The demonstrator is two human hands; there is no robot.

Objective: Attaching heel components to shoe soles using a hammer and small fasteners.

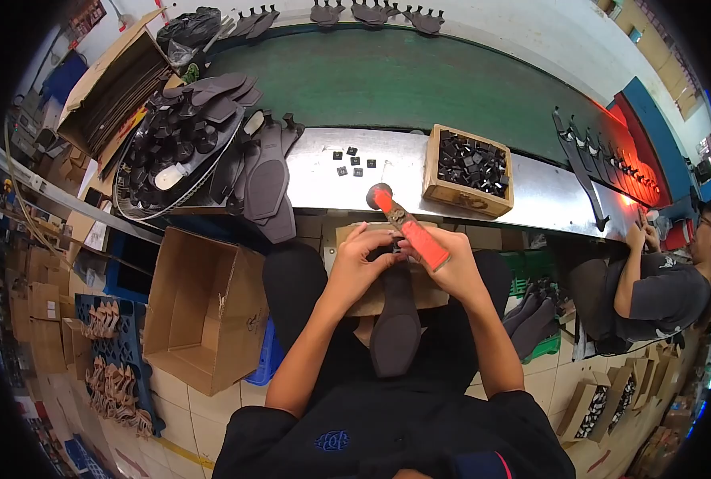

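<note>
A dark brown shoe sole (396, 342) lies lengthwise over my lap, its toe toward me and its heel end between my hands. My left hand (357, 262) is closed at that heel end, thumb and fingers pinched together. Whether a small black piece is also between those fingertips, I cannot tell. My right hand (456, 262) grips a hammer (424, 242) with a red-wrapped handle, its round head tilted up and leftward near the bench edge; the right fingertips reach toward the heel too. Brown cardboard (431, 292) lies across my lap under the sole.
Several small black square pieces (351, 151) lie on the metal bench (323, 182). A wooden box (469, 203) of similar pieces stands to their right. Heeled soles (268, 180) heap at the left, above an open carton (181, 319). Behind runs a green conveyor (355, 84). A co-worker (659, 291) sits at right.
</note>
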